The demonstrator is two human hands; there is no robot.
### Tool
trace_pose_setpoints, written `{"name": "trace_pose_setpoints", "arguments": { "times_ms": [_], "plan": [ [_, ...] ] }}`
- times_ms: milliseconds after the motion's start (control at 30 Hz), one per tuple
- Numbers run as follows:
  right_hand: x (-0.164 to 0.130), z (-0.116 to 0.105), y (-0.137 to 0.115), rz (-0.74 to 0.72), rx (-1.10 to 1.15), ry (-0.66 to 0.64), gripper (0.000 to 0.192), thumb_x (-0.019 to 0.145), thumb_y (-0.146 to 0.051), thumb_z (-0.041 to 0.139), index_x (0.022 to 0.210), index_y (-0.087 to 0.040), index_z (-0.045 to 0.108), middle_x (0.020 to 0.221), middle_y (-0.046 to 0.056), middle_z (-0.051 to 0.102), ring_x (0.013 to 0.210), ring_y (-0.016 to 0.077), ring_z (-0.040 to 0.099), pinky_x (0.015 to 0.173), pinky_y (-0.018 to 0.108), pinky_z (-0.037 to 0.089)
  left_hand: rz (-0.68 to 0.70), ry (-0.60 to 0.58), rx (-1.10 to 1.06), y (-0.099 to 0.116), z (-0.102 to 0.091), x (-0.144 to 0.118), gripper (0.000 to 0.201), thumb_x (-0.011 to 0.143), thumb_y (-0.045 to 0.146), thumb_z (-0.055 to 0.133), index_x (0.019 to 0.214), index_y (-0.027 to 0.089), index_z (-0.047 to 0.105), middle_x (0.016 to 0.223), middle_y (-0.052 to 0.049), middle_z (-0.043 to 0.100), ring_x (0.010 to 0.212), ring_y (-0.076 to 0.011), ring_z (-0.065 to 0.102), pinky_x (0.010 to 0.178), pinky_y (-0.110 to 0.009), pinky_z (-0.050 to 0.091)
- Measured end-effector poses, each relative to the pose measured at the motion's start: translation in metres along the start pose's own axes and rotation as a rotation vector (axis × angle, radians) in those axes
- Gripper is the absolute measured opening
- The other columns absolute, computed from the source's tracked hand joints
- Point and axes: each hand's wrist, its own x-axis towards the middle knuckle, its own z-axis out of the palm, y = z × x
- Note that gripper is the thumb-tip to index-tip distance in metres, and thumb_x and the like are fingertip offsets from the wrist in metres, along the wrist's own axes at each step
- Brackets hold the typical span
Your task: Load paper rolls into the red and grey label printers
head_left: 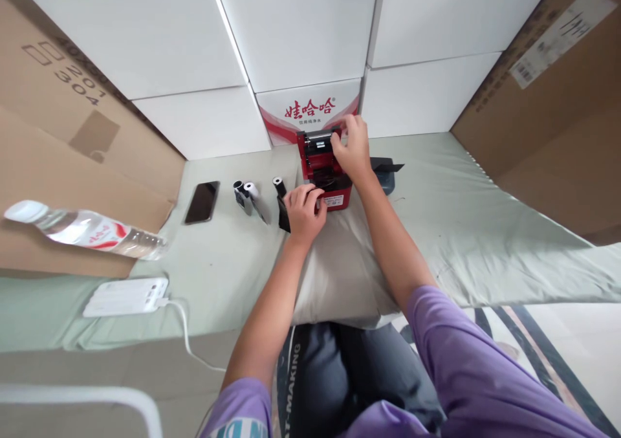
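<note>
**Two hands working on a small red printer**

At the far left, a clear plastic water bottle with a red label (85, 229) is lying on its side on brown cardboard, and a white rectangular power bank (127, 295) is resting below it with its white cable trailing off. Further right, a black flat phone (202, 202) is lying on the pale green sheet (460, 231), and beside it small rolls on black cores (246, 192) are standing near each other.

The left hand (303, 210) is curling its fingers against the lower front edge of the small red and black plastic printer (323, 169), beside a black part; I cannot tell if it is really gripping. The printer is sitting on a grey soft cushion (339, 276), just before a white carton with red characters (310, 111). The right hand (353, 148) is resting on the printer top, fingers bent onto the black roller area.

The printer is probably light, stiff and smooth, with a thin lid that could be fragile; holding the solid red body by both sides seems safest, because the cushion below is yielding.
</note>
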Motion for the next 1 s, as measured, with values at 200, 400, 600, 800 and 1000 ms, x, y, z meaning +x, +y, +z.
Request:
{"name": "trace_pose_setpoints", "arguments": {
  "times_ms": [200,400,600,800,1000],
  "plan": [
    [0.003,0.012,0.004,0.0,0.113,0.036,0.045,0.101,-0.038,0.048,0.143,-0.02,0.052,0.137,0.014,0.064,0.132,0.0301,0.055,0.118,0.051,0.042,0.064,0.005,0.009,-0.001,-0.003,0.001,0.034,0.097,0.024,0.054,0.126,0.023,0.072,0.13,-0.01,0.074,0.123,-0.0285,0.065,0.108,-0.045,0.039],
    [-0.003,-0.017,-0.002,0.198,0.058,-0.18,0.038,0.102,-0.032,0.04,0.129,-0.021,0.064,0.094,0.007,0.072,0.099,0.0275,0.067,0.097,0.045,0.054,0.074,-0.03,-0.049,-0.002,-0.003,0.001,0.033,0.096,0.024,0.054,0.122,0.025,0.075,0.123,-0.009,0.077,0.119,-0.0293,0.066,0.108,-0.048,0.038],
    [-0.003,-0.009,0.005,0.08,-0.017,-0.398,0.039,0.092,-0.021,0.053,0.129,-0.019,0.065,0.109,0.009,0.072,0.107,0.0271,0.065,0.1,0.042,0.052,0.063,-0.007,-0.03,0.0,-0.006,0.0,0.022,0.096,0.026,0.054,0.099,0.025,0.075,0.106,-0.01,0.076,0.106,-0.0277,0.068,0.102,-0.047,0.041],
    [-0.003,-0.01,0.018,0.234,0.035,-0.475,0.065,0.084,-0.025,0.067,0.147,-0.017,0.052,0.148,0.018,0.058,0.133,0.033,0.057,0.113,0.049,0.047,0.011,0.12,-0.068,-0.002,-0.006,0.001,0.014,0.095,0.025,0.052,0.091,0.021,0.065,0.104,-0.013,0.069,0.104,-0.0272,0.066,0.097,-0.045,0.045],
    [-0.012,-0.02,0.02,0.556,0.315,-0.654,0.048,0.092,-0.042,0.062,0.137,-0.027,0.057,0.121,0.01,0.075,0.09,0.0249,0.072,0.078,0.041,0.061,-0.093,0.08,-0.187,-0.01,0.001,0.003,0.043,0.097,0.038,0.051,0.134,0.016,0.051,0.136,-0.021,0.061,0.132,-0.0311,0.057,0.113,-0.048,0.043]
  ]
}}
